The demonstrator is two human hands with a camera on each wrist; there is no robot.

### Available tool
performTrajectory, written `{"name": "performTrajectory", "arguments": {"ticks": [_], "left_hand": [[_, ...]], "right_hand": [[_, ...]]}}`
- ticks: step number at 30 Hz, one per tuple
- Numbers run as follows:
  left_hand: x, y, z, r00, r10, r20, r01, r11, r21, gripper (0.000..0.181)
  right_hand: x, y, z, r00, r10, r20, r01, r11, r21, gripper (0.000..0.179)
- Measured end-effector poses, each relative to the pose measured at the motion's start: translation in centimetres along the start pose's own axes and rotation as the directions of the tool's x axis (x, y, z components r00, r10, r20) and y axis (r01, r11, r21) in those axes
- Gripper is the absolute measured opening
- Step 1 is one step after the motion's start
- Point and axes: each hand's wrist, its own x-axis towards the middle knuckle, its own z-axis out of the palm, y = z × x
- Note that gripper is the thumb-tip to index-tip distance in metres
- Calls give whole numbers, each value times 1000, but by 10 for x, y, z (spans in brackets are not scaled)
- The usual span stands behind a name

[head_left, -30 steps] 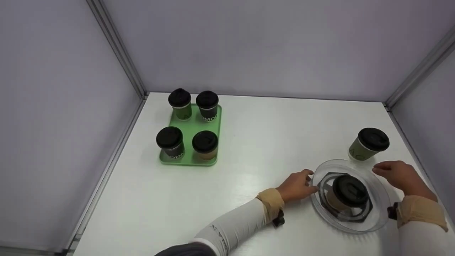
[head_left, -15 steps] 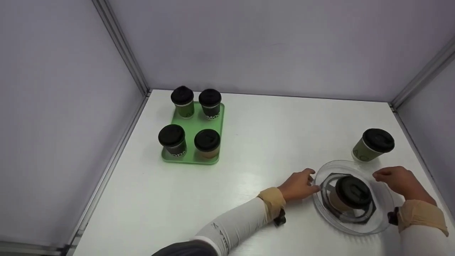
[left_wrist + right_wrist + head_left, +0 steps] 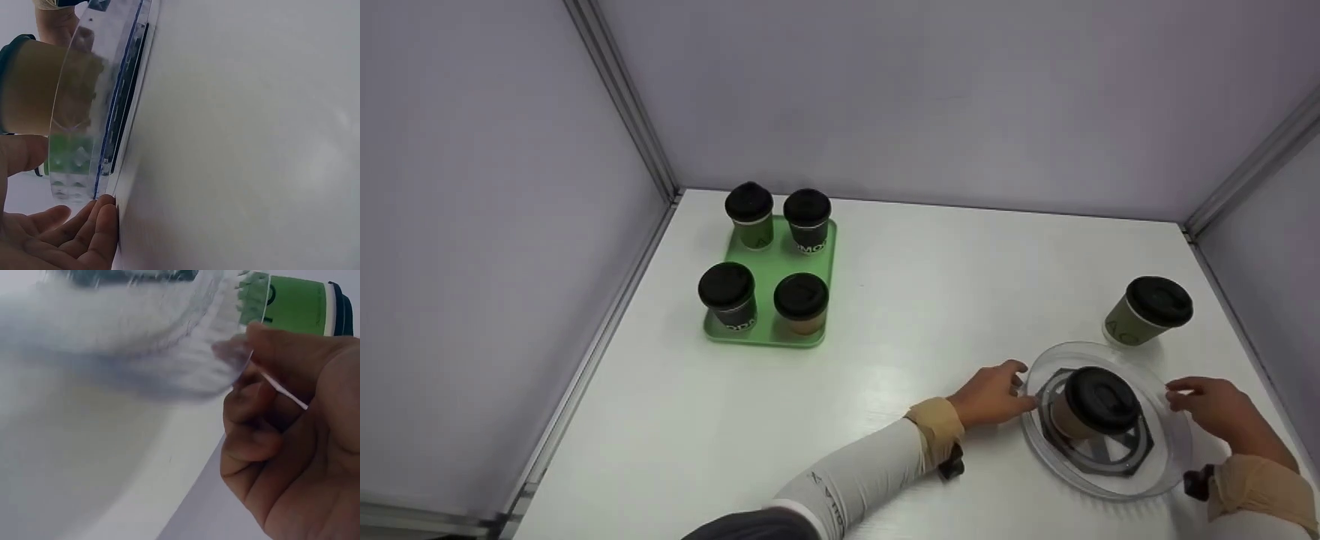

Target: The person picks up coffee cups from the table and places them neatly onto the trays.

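Observation:
A clear round plastic turntable [image 3: 1170,450] with a raised rim and dark hexagonal base stands at the table's right. On it sits a brown paper cup with a black lid [image 3: 1102,401], near the middle. My left hand [image 3: 994,394] rests at the turntable's left side. In the left wrist view its fairly straight fingers [image 3: 104,230] meet the lower edge. With thumb and a finger, my right hand [image 3: 1219,405] pinches the right side of the rim. That finger shows through the clear wall in the right wrist view. Behind the turntable is a green paper cup with a black lid [image 3: 1144,313].
A green tray [image 3: 771,262] stands on the left half of the white table [image 3: 915,315]. Several black-lidded paper cups are near its corners, such as a dark cup [image 3: 810,221] at the back right. Pale panels [image 3: 930,97] enclose the table's back and sides.
My right hand has come nearer to me along the turntable's right rim. The left hand stays at the left edge. The view has shifted slightly.

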Motion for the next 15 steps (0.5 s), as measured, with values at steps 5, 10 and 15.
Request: {"name": "performTrajectory", "arguments": {"ticks": [5,10,15], "left_hand": [[0,-2,-2,1000,-7,-1,7,1000,15,55],[2,-1,0,1000,-29,0,29,1000,9,54],[10,9,7,1000,-10,8,9,1000,27,54]], "right_hand": [[1,8,5,997,31,75,-37,996,81,63],[-1,16,12,995,61,75,-69,991,116,62],[-9,31,12,987,143,66,-152,977,150,64]]}}
